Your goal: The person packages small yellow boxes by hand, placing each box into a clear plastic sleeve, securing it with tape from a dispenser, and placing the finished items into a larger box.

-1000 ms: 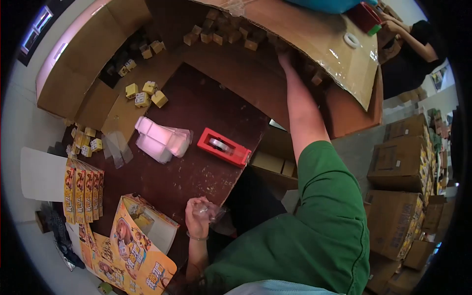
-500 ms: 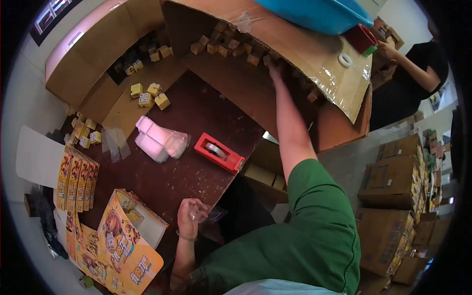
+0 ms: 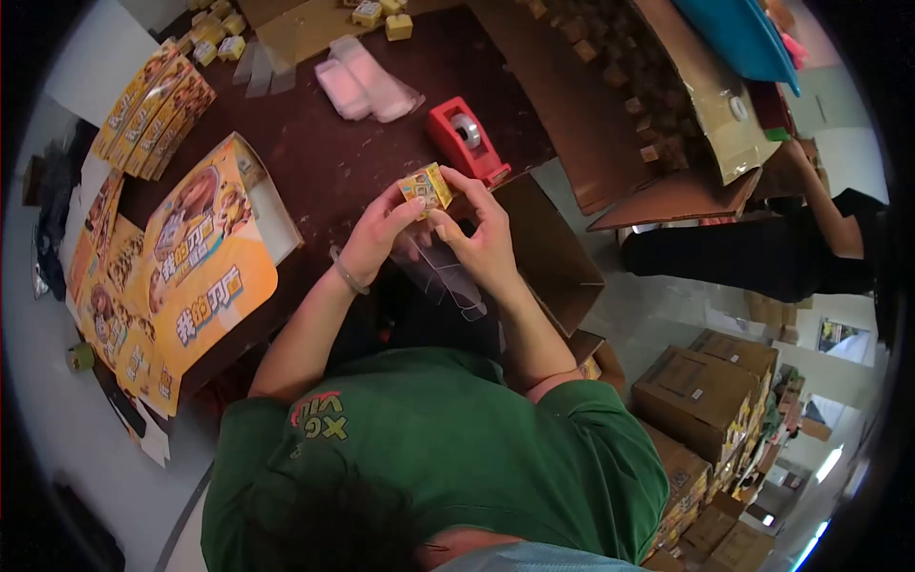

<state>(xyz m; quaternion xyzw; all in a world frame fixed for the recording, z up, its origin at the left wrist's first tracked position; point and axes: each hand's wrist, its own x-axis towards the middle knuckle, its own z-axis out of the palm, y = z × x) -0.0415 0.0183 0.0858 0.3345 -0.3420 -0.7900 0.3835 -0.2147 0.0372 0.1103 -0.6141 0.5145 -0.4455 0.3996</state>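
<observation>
Both hands meet at the near edge of the dark table (image 3: pixel 334 191). Between the fingertips of my left hand (image 3: pixel 374 234) and my right hand (image 3: pixel 484 236) is a small yellow printed box (image 3: pixel 425 191). Clear plastic film (image 3: pixel 443 276) hangs below the hands. Just beyond them lies a red tape dispenser (image 3: pixel 467 141) with a roll in it. Farther back is a stack of clear plastic sleeves (image 3: pixel 362 81). An open printed display box (image 3: pixel 205 219) stands at the left.
Several folded printed boxes (image 3: pixel 157 110) stand at the far left. Small yellow boxes (image 3: pixel 398 27) sit at the back. A large carton (image 3: pixel 620 186) of small brown boxes is at the right, with a blue basin (image 3: pixel 739 33) above. Another person (image 3: pixel 791 248) stands beyond it.
My right hand has come back from the large carton and now holds a small yellow box together with my left hand. The view has turned and shifted.
</observation>
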